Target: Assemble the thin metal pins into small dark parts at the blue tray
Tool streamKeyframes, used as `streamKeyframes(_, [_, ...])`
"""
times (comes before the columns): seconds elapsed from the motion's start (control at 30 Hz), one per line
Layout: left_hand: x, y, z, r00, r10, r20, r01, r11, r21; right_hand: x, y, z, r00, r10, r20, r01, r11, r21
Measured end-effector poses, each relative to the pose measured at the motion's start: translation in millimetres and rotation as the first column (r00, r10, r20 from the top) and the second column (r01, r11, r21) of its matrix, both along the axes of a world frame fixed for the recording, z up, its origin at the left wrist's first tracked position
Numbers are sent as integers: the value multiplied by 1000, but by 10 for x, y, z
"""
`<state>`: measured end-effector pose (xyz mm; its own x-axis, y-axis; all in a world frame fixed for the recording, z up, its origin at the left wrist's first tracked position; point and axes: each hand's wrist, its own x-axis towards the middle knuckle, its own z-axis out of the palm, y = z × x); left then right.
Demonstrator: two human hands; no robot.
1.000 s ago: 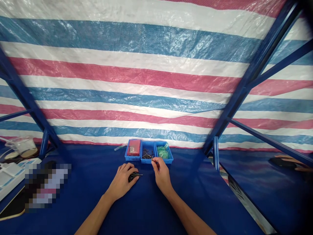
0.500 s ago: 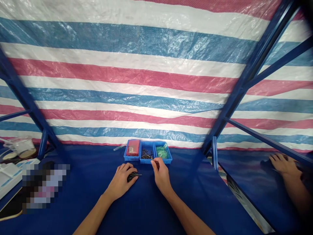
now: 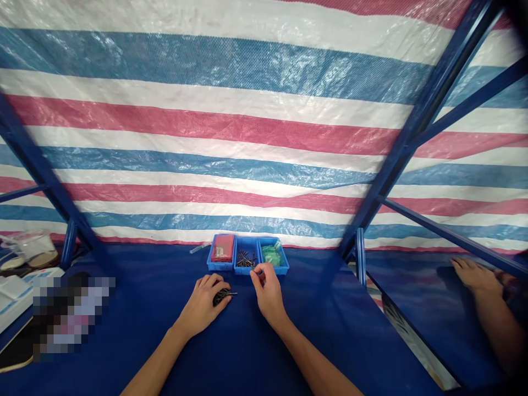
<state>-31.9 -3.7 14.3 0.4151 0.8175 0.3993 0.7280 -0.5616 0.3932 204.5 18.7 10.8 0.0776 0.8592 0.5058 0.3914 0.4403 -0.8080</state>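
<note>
My left hand (image 3: 205,301) rests on the blue table with its fingers curled round a small bunch of dark screws (image 3: 221,297); one pokes out to the right past the thumb. My right hand (image 3: 267,291) is closed in a pinch at the front edge of the middle blue bin (image 3: 246,271). Whatever lies between its fingertips is too small to make out. Loose dark screws (image 3: 246,259) lie in that middle bin. The left bin (image 3: 220,268) holds red packets (image 3: 223,247), and the right bin (image 3: 282,270) holds green plastic bags (image 3: 272,254).
A thin clear strip (image 3: 200,248) lies left of the bins. Far left are a white power strip (image 3: 18,297) and a pixelated patch (image 3: 78,319). Blue frame posts (image 3: 379,192) flank a striped tarp (image 3: 231,126). Another person's hand (image 3: 474,275) rests on the table at right.
My right hand has shifted slightly left and its pinch sits closer to the middle bin. My left hand stays curled on the screws. The view has moved slightly.
</note>
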Motion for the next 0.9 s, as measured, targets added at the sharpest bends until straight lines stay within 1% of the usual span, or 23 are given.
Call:
streamKeyframes(0.27, [0,-3,8,1000,8,-11,-8,1000,-6,6,-22,63,999,39,14,-39,999,3])
streamKeyframes(0.53, [1,5,-4,1000,-2,1,2,1000,7,16,-37,88,998,62,20,-62,998,-10])
streamKeyframes(0.77, [-5,5,-8,1000,-3,2,3,1000,-7,29,-61,81,994,102,-29,-105,988,-116])
streamKeyframes(0.83, [-6,6,-6,1000,-2,-3,2,1000,-6,28,-59,81,995,102,-15,-103,990,-99])
streamKeyframes(0.9, [-6,6,-5,1000,-2,-6,2,1000,-1,26,-54,85,995,95,8,-94,994,-55])
